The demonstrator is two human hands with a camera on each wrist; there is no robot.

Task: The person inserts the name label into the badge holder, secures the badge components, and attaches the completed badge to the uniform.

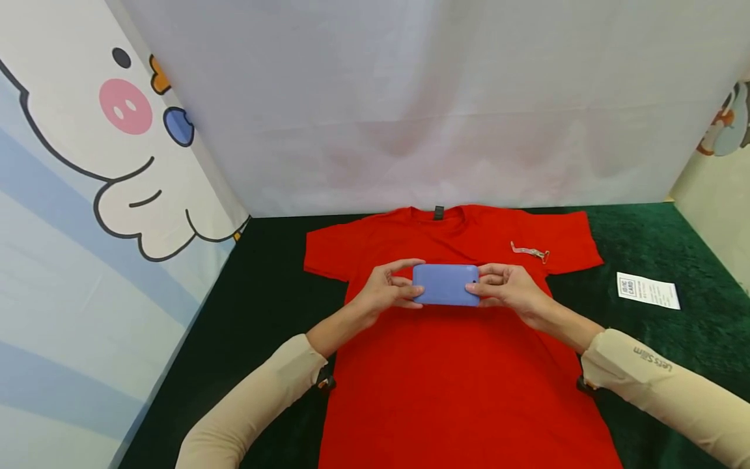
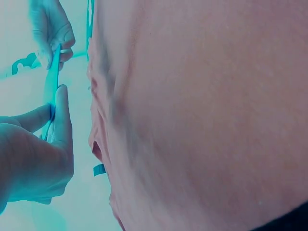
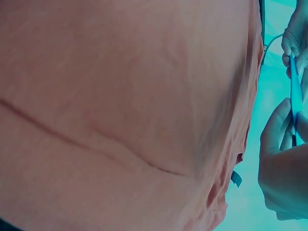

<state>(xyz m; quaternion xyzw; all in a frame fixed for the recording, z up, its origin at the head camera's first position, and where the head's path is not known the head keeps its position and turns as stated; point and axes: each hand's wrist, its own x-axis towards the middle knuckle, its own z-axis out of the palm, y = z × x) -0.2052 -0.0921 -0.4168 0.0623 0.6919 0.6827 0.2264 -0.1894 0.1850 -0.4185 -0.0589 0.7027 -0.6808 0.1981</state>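
A flat blue card holder (image 1: 446,285) with rounded corners is held sideways over a red T-shirt (image 1: 463,384). My left hand (image 1: 387,288) pinches its left end between thumb and fingers. At its right end, my right hand (image 1: 511,291) does the same. Seen nearly edge-on in the left wrist view, the holder (image 2: 51,84) looks thin. The right wrist view also shows the holder's edge (image 3: 295,91) between both hands. Its far face is hidden from the head view.
On the shirt's upper right lies a small strap with a metal clip (image 1: 530,251). A white printed card (image 1: 648,291) lies on the dark green cloth (image 1: 638,241) at the right. A white sheet (image 1: 445,130) rises behind, and a cartoon-printed panel (image 1: 70,215) stands at the left.
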